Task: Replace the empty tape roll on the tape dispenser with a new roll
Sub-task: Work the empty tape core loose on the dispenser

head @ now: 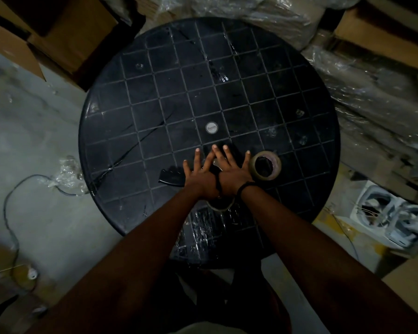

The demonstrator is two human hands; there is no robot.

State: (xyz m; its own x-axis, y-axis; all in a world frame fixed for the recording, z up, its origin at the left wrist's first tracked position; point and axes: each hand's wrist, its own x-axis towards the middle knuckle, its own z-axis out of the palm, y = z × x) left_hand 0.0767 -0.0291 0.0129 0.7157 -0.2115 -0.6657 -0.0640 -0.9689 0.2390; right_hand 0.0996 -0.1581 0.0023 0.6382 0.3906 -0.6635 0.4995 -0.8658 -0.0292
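A black tape dispenser lies on the round black table, mostly hidden under my hands; its dark end sticks out to the left. My left hand and my right hand lie flat over it, side by side, fingers spread and holding nothing. A pale ring, which looks like the empty tape core, shows just below my wrists. A full roll of brownish tape lies flat on the table, touching my right hand's little finger.
A small white cap marks the table's centre. Cardboard boxes stand at the back left, plastic-wrapped bundles at the right. A cable and crumpled plastic lie on the floor at the left.
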